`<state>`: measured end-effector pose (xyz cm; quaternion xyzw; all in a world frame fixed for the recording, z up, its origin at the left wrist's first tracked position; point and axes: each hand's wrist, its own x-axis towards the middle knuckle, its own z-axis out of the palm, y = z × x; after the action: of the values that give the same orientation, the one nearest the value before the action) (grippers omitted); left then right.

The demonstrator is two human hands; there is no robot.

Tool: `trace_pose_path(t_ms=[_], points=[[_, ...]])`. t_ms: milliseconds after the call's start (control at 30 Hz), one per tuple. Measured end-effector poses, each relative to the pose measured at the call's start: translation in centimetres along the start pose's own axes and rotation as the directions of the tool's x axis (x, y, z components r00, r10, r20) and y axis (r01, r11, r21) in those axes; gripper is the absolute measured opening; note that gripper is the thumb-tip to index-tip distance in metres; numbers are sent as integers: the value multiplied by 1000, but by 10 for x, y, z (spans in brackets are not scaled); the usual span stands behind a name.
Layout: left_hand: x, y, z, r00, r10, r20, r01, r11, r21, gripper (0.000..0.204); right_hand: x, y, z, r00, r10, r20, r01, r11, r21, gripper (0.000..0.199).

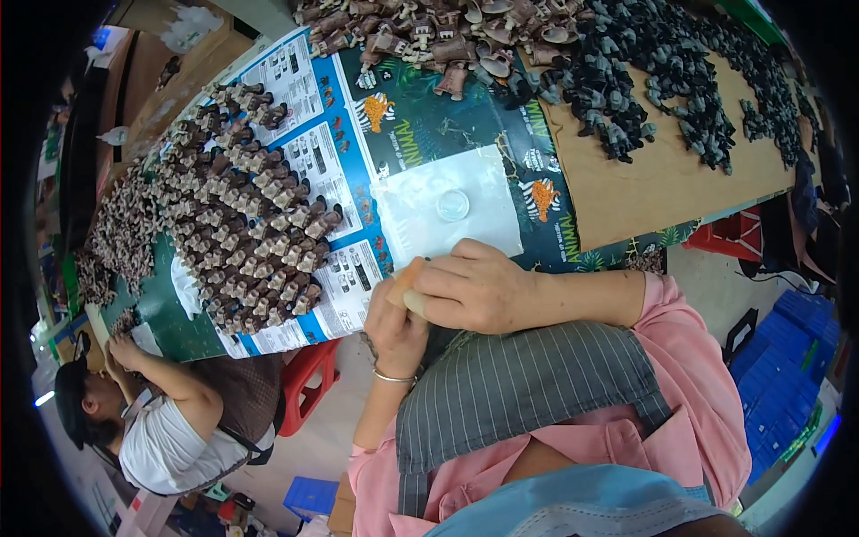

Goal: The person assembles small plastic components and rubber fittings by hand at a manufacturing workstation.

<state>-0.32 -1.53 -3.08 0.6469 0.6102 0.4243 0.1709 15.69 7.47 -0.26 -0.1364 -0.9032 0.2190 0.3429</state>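
My left hand (394, 327) and my right hand (483, 291) meet at the table's near edge, fingers closed and pressed together. Pale orange and yellowish coverings wrap some fingertips. Whatever is pinched there is almost wholly hidden; only a tiny dark bit shows by the fingertips. Just beyond my hands lies a white sheet (407, 219) with a small, clear round dish (453, 206) on it. Rows of small brown and beige figures (250, 210) stand to the left. Brownish-pink molded parts (452, 49) are heaped at the far side.
Black and grey small parts (617, 89) lie in clumps on brown cardboard (644, 201) at the right. A co-worker (183, 421) sits at the left, hands at the table. A red stool (309, 389) stands between us; blue crates (783, 385) are stacked at the right.
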Motion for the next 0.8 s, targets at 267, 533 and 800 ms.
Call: trace_pose_path(t_ms=[267, 533, 800], points=[[7, 7, 3, 1000, -17, 19, 17, 1000, 7, 38, -6, 14, -6, 1000, 0, -26, 0, 1000, 8, 28], [126, 5, -39, 981, -182, 74, 182, 983, 6, 26, -48, 52, -95, 896, 117, -429, -292, 882, -370, 23], [226, -74, -60, 933, -217, 287, 56, 875, 480, 29, -131, 97, -133, 767, 365, -527, -640, 486, -595, 27]])
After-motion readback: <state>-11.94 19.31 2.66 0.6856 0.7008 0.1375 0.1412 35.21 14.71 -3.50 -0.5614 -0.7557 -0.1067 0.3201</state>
